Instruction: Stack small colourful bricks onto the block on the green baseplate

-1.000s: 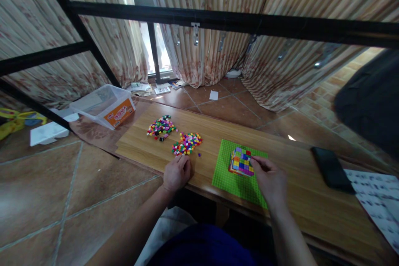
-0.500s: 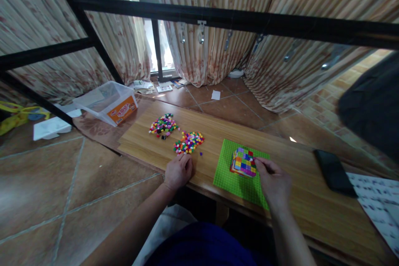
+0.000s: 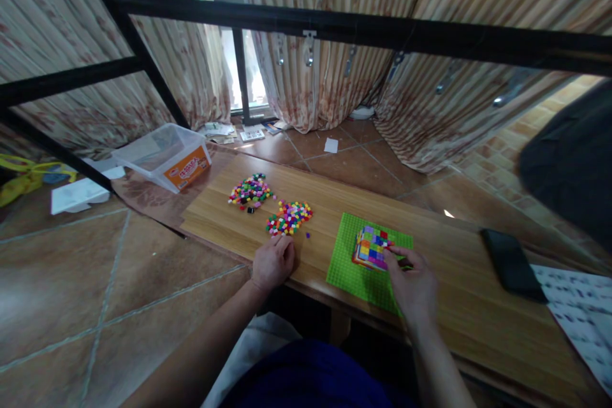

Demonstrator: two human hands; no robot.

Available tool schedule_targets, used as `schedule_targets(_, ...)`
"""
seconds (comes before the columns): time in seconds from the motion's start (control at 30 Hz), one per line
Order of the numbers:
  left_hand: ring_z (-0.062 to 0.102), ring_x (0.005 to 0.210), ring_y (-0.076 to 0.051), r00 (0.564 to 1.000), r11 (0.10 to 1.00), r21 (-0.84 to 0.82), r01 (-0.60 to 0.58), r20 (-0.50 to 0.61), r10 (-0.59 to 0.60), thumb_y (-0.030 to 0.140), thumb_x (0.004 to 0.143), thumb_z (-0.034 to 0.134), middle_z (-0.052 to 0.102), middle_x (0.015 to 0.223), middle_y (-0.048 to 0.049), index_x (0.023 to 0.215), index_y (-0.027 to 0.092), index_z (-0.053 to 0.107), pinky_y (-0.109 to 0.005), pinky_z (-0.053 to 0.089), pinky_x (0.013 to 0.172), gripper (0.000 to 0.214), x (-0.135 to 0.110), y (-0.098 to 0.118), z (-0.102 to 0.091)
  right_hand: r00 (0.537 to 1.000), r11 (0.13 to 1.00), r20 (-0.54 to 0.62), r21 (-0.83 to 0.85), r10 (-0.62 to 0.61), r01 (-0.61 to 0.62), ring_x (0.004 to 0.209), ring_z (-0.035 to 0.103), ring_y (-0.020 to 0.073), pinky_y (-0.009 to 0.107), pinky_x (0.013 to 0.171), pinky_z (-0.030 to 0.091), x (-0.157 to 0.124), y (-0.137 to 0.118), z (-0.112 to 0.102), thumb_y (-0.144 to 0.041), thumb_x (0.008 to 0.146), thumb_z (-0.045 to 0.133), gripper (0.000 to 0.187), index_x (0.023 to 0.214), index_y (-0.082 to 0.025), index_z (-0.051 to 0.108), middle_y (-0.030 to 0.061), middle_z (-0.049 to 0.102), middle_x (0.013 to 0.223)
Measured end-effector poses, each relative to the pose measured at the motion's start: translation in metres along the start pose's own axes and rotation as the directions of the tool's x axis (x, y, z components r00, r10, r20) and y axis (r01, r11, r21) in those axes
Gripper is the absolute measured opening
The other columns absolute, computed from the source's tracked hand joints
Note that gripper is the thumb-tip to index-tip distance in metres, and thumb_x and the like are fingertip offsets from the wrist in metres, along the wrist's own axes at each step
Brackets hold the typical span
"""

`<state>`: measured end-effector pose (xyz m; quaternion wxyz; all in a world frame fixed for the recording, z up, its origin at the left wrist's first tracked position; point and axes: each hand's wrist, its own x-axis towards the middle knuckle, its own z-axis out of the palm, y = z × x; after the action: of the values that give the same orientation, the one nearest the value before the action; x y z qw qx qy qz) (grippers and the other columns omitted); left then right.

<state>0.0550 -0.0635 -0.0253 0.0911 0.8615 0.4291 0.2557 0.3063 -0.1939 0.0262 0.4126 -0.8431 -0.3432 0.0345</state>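
Observation:
A small block built of multicoloured toy bricks (image 3: 369, 248) stands on a green studded baseplate (image 3: 342, 261). My right hand (image 3: 414, 280) reaches over the plate from the right, thumb and forefinger pinched together at the block's upper right edge. Those fingertips cover part of the block, and anything tiny between them is hidden. Curled into a loose fist, my left hand (image 3: 273, 262) rests at the table's near edge. Just beyond it lies a pile of loose coloured bricks (image 3: 291, 217), with a single purple brick (image 3: 308, 235) to its right. Whether the fist holds anything is hidden.
A second brick pile (image 3: 251, 191) lies farther left on the wooden table (image 3: 449, 268). Past it stands a clear plastic box (image 3: 167, 156) with an orange label. At right are a black phone (image 3: 511, 264) and a printed sheet (image 3: 578, 312). A black metal frame (image 3: 335, 22) crosses beyond.
My right hand has shifted slightly left, its fingertips now farther over the block's right side. My left hand stays in place.

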Motion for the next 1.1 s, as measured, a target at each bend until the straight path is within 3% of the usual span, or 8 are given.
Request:
schedule_targets(0.27,0.06,0.075,-0.015,1.0,1.0,0.005,-0.008,-0.015,0.008,0.02,0.092,0.046,0.065,0.081,-0.0025,0.084,0.021,0.059,-0.025,0.041,0.067,0.015,0.0,0.0,0.0,0.999,0.999,0.017,0.009,0.048,-0.048,0.071,0.067,0.0223,0.032,0.067,0.047,-0.001,0.007,-0.012,-0.049,0.079,0.059,0.037,0.091,-0.017,0.072,0.0097,0.074,0.082)
schedule_targets(0.53,0.06,0.075,-0.015,1.0,1.0,-0.015,-0.014,-0.012,0.014,0.019,0.091,0.046,0.064,0.081,-0.0028,0.085,0.021,0.059,-0.025,0.043,0.069,0.014,0.0,0.0,-0.001,0.999,0.998,0.04,0.054,-0.025,0.023,0.077,0.067,0.0222,0.034,0.073,0.049,0.007,0.005,-0.009,-0.046,0.08,0.057,0.034,0.092,-0.019,0.074,0.0084,0.074,0.09)
schedule_targets(0.87,0.06,0.074,-0.015,1.0,1.0,-0.003,-0.007,-0.014,0.007,0.02,0.092,0.045,0.064,0.081,-0.0026,0.086,0.021,0.059,-0.026,0.042,0.067,0.015,0.0,0.0,0.0,0.991,0.987,0.008,-0.083,-0.135,0.136,0.065,0.063,0.0189,0.031,0.064,0.046,0.009,0.002,-0.002,-0.046,0.082,0.054,0.033,0.088,-0.019,0.073,0.0068,0.071,0.081)
schedule_targets(1.1,0.06,0.074,-0.015,1.0,1.0,-0.007,-0.003,-0.008,0.003,0.02,0.091,0.046,0.064,0.08,-0.0025,0.084,0.021,0.059,-0.025,0.043,0.067,0.015,-0.001,0.0,0.0,0.998,0.996,0.012,-0.057,-0.065,0.065,0.068,0.065,0.0196,0.031,0.066,0.047,0.008,-0.002,-0.001,-0.047,0.081,0.056,0.034,0.091,-0.02,0.074,0.0072,0.074,0.085)
